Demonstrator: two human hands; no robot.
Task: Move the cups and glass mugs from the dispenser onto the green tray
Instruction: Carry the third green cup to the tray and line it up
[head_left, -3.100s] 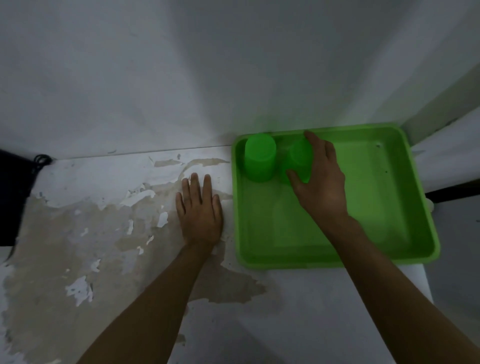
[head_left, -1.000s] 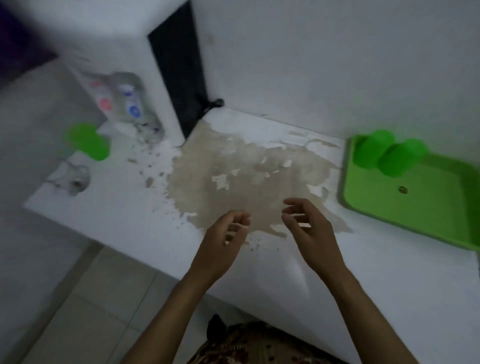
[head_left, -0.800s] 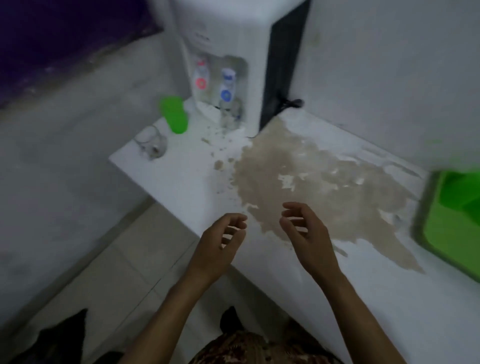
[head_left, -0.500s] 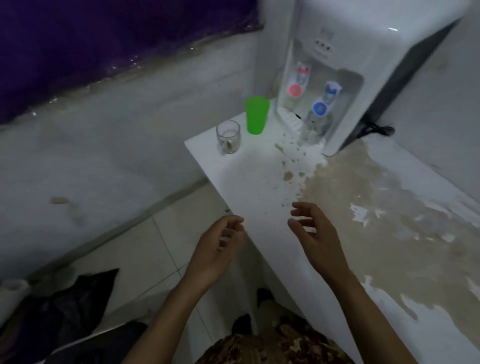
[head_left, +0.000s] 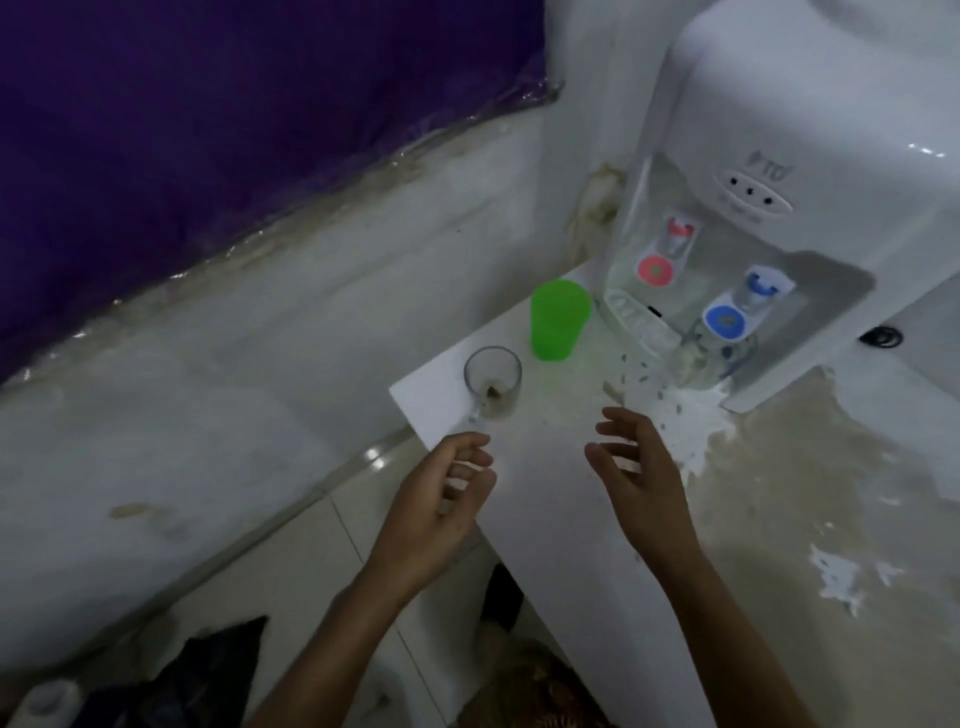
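Both hands' fingers (head_left: 615, 428) loosely curled, empty.

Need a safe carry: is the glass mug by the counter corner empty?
Nearly empty: the glass mug stands upright with only a brownish residue at its bottom; its clear walls show nothing higher.

A green plastic cup (head_left: 558, 320) is seen upright on the white counter, just left of the dispenser (head_left: 779, 218). A clear glass mug (head_left: 492, 382) is placed nearer and to the left of it, upright. A second glass mug (head_left: 711, 356) is found under the blue tap.
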